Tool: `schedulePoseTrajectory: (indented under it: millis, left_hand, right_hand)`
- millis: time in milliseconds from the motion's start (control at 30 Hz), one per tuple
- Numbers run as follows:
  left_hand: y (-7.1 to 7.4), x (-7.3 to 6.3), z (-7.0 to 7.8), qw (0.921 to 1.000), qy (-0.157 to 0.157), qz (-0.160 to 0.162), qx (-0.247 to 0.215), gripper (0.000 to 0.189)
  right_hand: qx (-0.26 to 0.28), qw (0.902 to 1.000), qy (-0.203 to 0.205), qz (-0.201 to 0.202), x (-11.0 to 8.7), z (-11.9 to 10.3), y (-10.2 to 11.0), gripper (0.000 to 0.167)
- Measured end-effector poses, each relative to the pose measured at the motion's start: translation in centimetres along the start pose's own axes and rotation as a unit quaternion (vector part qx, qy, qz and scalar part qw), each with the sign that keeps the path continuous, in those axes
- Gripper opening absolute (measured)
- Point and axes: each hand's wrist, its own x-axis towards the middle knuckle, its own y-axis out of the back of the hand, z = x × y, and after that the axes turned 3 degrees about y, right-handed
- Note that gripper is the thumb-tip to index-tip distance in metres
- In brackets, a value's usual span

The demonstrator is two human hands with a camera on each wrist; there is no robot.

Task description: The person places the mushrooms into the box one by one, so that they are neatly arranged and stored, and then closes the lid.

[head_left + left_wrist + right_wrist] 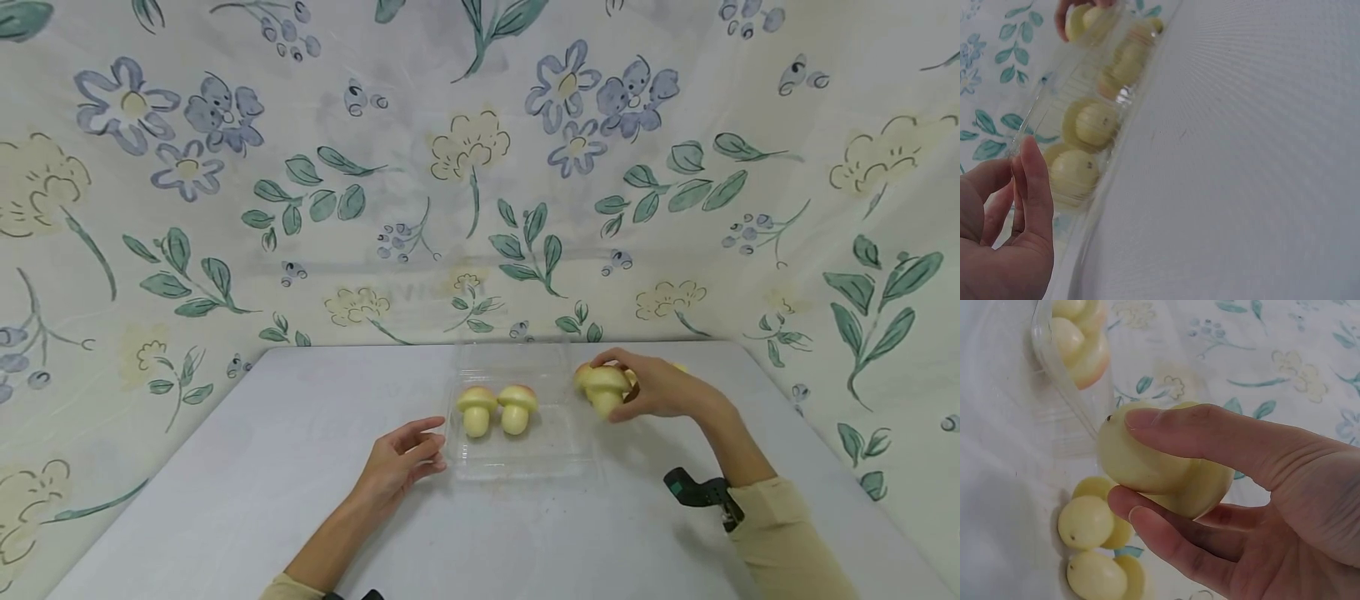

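Observation:
My right hand (660, 387) grips a pale yellow toy mushroom (607, 385) between thumb and fingers, just right of a clear plastic container (551, 467). In the right wrist view the held mushroom (1141, 456) has its stem end toward the camera, the thumb lying along the stem. Inside the container, two mushrooms sit side by side at the left: one (476, 421) and another (515, 419), both with reddish-tinged caps uppermost. At the container's left edge is my left hand (401, 462); its thumb and finger pinch the thin rim in the left wrist view.
More mushrooms (1085, 522) lie on the white table (300, 433) to the container's right, partly hidden behind my right hand in the head view. The container's clear lid (513, 362) stands open at the back. A flower-printed cloth (405, 192) hangs behind the table.

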Motion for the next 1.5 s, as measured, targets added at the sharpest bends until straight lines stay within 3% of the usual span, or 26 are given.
schedulePoseTrajectory:
  millis: [667,1000,1500]
  left_hand:
    - [0.0,0.1,-0.1,1.0000,0.001,0.003,-0.007,0.051]
    - [0.1,0.1,-0.1,1.0000,0.000,0.001,-0.008,0.051]
    - [0.0,0.2,-0.2,0.9999,0.000,0.016,-0.005,0.049]
  right_hand:
    - [-0.013,0.9989,0.037,-0.027,3.9,-2.8,-2.2,0.067]
    - [0.004,0.9978,-0.039,-0.054,5.6,-3.8,-3.6,0.068]
    - [-0.055,0.9947,-0.076,-0.044,6.6,-4.5,-4.9,0.062]
